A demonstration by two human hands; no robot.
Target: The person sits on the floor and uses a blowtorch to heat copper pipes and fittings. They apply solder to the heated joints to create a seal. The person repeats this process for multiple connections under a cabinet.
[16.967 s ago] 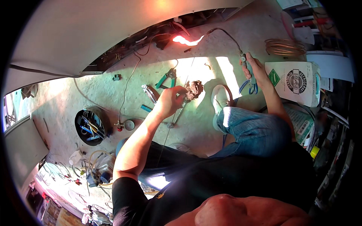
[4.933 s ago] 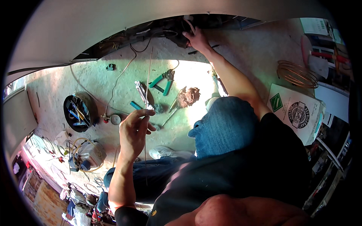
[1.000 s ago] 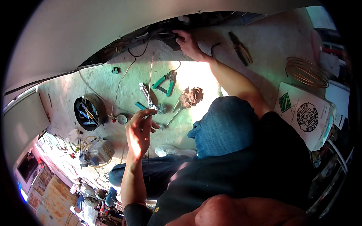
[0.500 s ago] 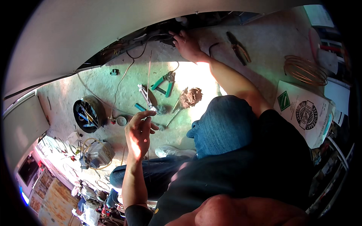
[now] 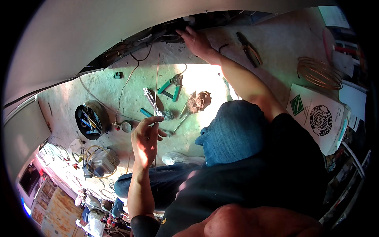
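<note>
- Left hand: raised at centre-left, thumb and fingers pinched narrow on a thin rod. Rod runs near-vertical from the pinch toward 12 o'clock, tip short of the dark gap under the white panel.
- Right hand: arm at full stretch toward 12 o'clock, fingers reaching into that gap among the black cables. Grip state: cannot tell (fingertips hidden in shadow).
- Step in hand, by judgement: work on the wiring/pipework inside the gap, rod held ready as feed stock. Next move prob. calls for bringing the rod tip up to where the right hand is busy; needs steady aim, as rod is long and thin.
- Rod appearance: straight, slim, pale metallic, no visible bend; lower end passes below the palm.
- Surroundings on concrete floor: green-handled pliers at 12 o'clock of the left hand; brown lump at 2 o'clock; round black tub of tools at 9 o'clock; second pliers at 3 o'clock of the right hand.
- Copper tube coil and white carton well apart, far right.
</note>
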